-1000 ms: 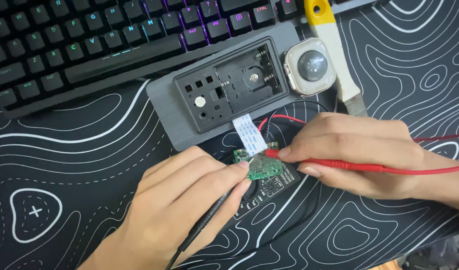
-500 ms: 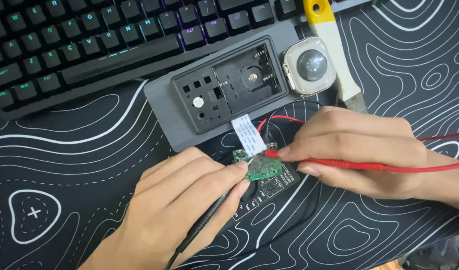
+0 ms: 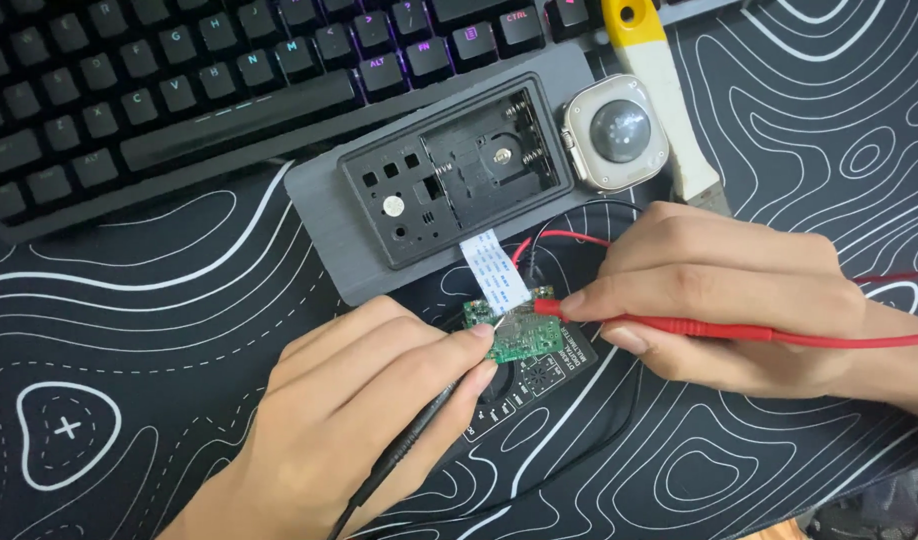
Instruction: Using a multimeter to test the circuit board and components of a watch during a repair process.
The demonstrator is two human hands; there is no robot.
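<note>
A small green circuit board (image 3: 524,335) lies on a black device (image 3: 539,375) in the middle of the mat, with a white ribbon cable (image 3: 496,268) running up to an opened grey device case (image 3: 449,175). My left hand (image 3: 359,420) holds a black probe (image 3: 409,450) with its tip at the board's left side. My right hand (image 3: 719,295) grips a red probe (image 3: 739,328), whose tip touches the board's upper right edge. Red and black wires (image 3: 554,240) loop behind the board.
A black keyboard (image 3: 179,90) with lit keys spans the back. A watch body (image 3: 617,133) with a round glass lies right of the case, next to a yellow-handled tool (image 3: 659,90). Everything rests on a black mat with white contour lines (image 3: 129,350).
</note>
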